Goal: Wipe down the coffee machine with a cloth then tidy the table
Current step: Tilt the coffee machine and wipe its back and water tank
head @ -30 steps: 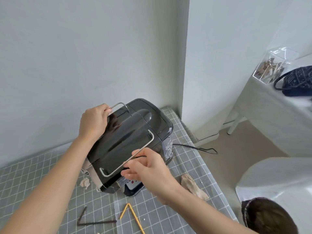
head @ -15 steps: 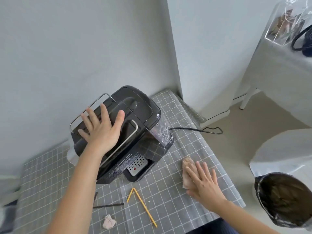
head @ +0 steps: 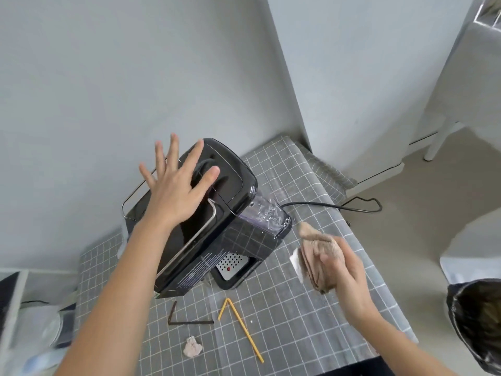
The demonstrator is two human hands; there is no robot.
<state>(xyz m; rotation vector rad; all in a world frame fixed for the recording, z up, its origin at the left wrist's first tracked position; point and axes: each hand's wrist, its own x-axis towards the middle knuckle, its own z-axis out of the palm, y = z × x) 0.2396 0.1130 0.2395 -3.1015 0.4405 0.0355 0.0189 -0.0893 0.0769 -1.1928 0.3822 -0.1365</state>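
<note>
Black glossy plastic coffee machine [head: 217,213] with a wire rail on top and a clear water tank at its back stands on the grey checked tablecloth [head: 311,308], near the wall. Left hand [head: 176,191] lies flat on its lid, fingers spread wide, gripping nothing. Right hand [head: 344,270], just beside the machine and blurred, has its fingers closed round a bunched beige cloth [head: 320,256]. Wiping likely goes best with the left hand steadying the body. Nearby lie a bent yellow straw [head: 241,324], a bent dark straw [head: 187,321] and a crumpled tissue scrap [head: 192,347].
</note>
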